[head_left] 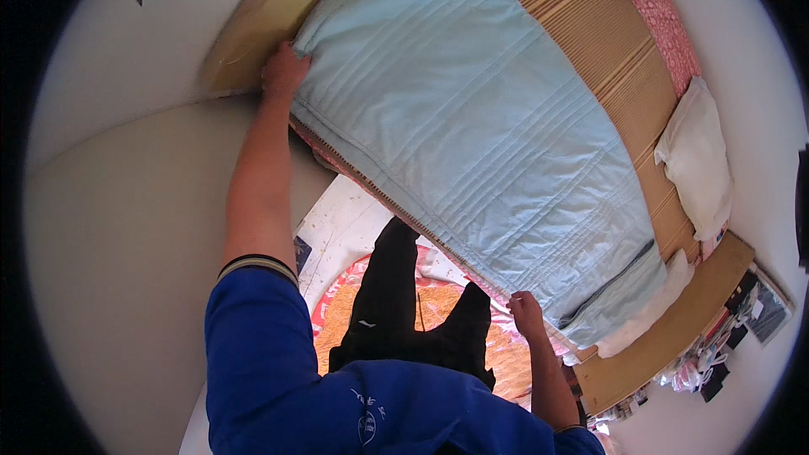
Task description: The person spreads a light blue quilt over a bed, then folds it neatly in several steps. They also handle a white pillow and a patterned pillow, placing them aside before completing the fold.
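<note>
Gripping the pale blue quilt [472, 126] at two corners, left hand [283, 72] and right hand [527, 313] have it mostly spread; the near edge is unsmoothed.

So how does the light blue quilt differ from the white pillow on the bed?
The light blue quilt is far larger, spread flat over most of the bed, while the white pillow is small and lies at the bed's far edge. The quilt shows stitched lines; the pillow looks plain and puffy. The left hand and right hand grip the quilt's near edge; nothing touches the pillow. Both are soft bedding.
</note>
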Action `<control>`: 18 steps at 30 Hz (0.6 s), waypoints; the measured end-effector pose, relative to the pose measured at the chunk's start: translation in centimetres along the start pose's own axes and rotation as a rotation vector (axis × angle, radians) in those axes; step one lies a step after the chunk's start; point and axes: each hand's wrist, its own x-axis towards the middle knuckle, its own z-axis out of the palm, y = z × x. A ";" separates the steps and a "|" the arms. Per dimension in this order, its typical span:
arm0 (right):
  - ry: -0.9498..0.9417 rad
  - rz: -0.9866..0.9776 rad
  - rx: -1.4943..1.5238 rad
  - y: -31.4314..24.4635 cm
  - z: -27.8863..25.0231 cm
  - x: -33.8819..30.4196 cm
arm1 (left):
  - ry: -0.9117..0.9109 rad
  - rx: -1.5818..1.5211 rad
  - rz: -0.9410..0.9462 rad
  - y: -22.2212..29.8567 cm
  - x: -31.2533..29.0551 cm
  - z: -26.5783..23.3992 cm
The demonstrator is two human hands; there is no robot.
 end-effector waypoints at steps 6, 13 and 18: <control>-0.034 -0.051 -0.009 -3.6 0.1 -0.1 | -0.262 -0.043 0.230 -1.9 2.6 -3.1; 0.026 -0.276 0.041 -7.6 -1.0 2.6 | -0.352 -0.091 0.332 0.1 0.9 -6.4; -0.031 -0.378 0.091 -14.8 -1.4 7.0 | -0.100 0.160 0.597 12.7 -10.4 -9.8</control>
